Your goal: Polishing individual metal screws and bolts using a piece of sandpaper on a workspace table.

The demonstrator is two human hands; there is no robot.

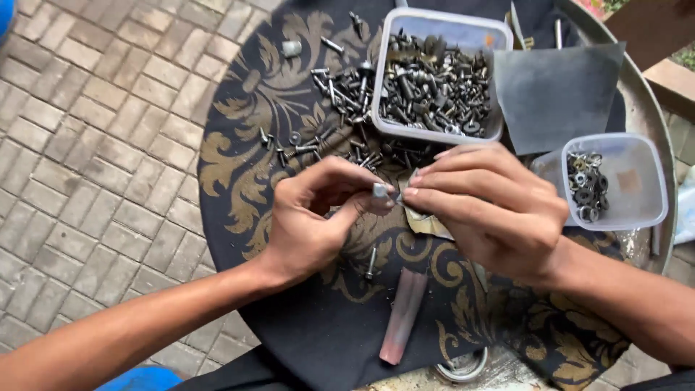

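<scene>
A: While my left hand (304,224) pinches the bolt (380,191) above the patterned cloth (239,145), my right hand (492,206) presses a sandpaper scrap (427,221) against it, fingers closed.

B: Technique?

A: Judgement: keep the pinch firm, short strokes.

B: Obstructions?

A: Loose screws (340,87) ahead, full tub (434,80) behind them, washer tub (615,181) right, grey sheet (557,94) near. A stray screw (371,264) and pink bar (402,315) lie below.
</scene>
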